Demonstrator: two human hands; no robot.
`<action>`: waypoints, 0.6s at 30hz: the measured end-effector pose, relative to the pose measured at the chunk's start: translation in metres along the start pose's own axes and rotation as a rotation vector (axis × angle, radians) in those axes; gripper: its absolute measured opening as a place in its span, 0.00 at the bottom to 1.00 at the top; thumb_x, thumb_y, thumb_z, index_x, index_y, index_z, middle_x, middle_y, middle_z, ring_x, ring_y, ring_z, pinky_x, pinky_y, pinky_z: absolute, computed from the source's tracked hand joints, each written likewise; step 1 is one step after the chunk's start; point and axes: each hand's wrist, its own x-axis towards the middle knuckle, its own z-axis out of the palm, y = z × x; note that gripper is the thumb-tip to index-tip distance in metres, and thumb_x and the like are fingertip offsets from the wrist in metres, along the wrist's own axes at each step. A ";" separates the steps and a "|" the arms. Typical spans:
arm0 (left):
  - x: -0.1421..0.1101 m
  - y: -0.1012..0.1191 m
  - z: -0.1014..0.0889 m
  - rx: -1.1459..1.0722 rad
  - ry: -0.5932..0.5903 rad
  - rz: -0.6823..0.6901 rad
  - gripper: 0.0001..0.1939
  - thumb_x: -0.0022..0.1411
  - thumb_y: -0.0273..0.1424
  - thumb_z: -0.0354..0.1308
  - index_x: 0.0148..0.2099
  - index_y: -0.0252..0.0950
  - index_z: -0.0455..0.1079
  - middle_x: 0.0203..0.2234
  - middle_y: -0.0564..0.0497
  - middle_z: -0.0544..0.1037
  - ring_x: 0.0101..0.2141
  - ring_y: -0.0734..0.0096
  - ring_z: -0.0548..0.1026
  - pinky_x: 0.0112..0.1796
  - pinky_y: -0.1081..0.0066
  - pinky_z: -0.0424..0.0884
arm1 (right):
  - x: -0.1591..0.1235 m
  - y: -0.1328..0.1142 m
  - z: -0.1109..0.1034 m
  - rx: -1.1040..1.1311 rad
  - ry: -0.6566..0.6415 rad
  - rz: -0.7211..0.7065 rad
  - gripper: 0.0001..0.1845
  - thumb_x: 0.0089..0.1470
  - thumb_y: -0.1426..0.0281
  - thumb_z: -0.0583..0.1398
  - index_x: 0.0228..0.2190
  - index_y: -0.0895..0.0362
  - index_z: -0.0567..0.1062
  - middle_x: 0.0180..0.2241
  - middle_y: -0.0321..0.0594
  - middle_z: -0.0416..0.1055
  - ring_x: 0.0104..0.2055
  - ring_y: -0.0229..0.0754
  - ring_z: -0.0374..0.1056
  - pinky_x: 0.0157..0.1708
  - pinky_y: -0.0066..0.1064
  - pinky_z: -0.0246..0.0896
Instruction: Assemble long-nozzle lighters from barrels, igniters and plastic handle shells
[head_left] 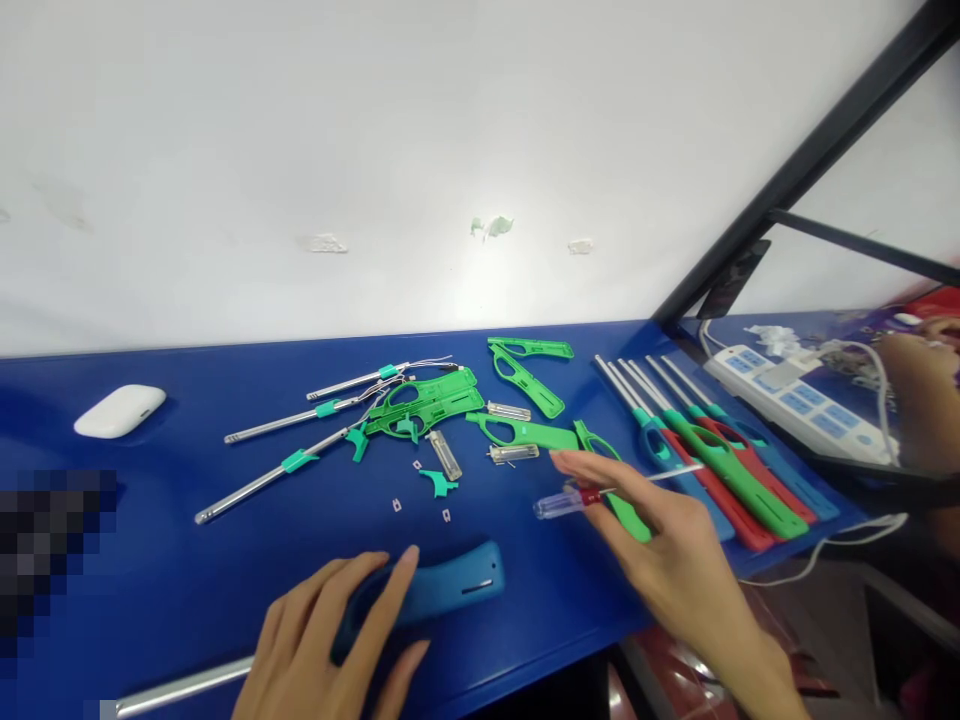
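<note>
My left hand [322, 635] is over a blue long-necked gas lighter [461, 583] near the table's front edge, its fingers across the handle. The lighter's metal tube [187, 685] sticks out to the left beneath the hand. In my right hand [667, 545] is a screwdriver [559, 504] with a clear handle, its thin shaft pointing right. Beyond the hands lie opened green handle shells [431, 400], metal tubes with wires [274, 475], clear fuel tanks [445, 455], a teal trigger [438, 483] and tiny pale clips [397, 505].
Several whole lighters [739, 480] in blue, red and green lie side by side at the right. Past them is a white power strip [802, 400] with cables, beside a black frame post [795, 170]. A white earbud case [120, 411] sits at left. Another person's hand [941, 330] shows at far right.
</note>
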 end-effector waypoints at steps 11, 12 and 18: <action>0.024 0.026 0.018 -0.050 -0.035 0.120 0.18 0.78 0.32 0.47 0.63 0.41 0.71 0.45 0.49 0.80 0.47 0.64 0.76 0.49 0.62 0.68 | 0.020 0.013 0.041 -0.335 -0.028 -0.082 0.14 0.65 0.75 0.58 0.45 0.52 0.82 0.42 0.42 0.83 0.40 0.47 0.81 0.39 0.35 0.76; 0.022 0.026 0.019 -0.049 -0.041 0.113 0.18 0.78 0.31 0.47 0.64 0.41 0.70 0.46 0.48 0.80 0.47 0.63 0.76 0.48 0.62 0.69 | 0.021 0.014 0.044 -0.357 -0.037 -0.073 0.14 0.65 0.74 0.58 0.46 0.53 0.82 0.42 0.43 0.83 0.39 0.47 0.81 0.39 0.35 0.76; 0.016 0.026 0.021 -0.064 -0.091 0.082 0.20 0.77 0.31 0.49 0.66 0.42 0.68 0.48 0.48 0.78 0.48 0.62 0.76 0.49 0.60 0.69 | 0.028 0.016 0.052 -0.428 -0.076 -0.050 0.13 0.67 0.73 0.57 0.44 0.50 0.81 0.42 0.39 0.82 0.38 0.45 0.80 0.33 0.30 0.70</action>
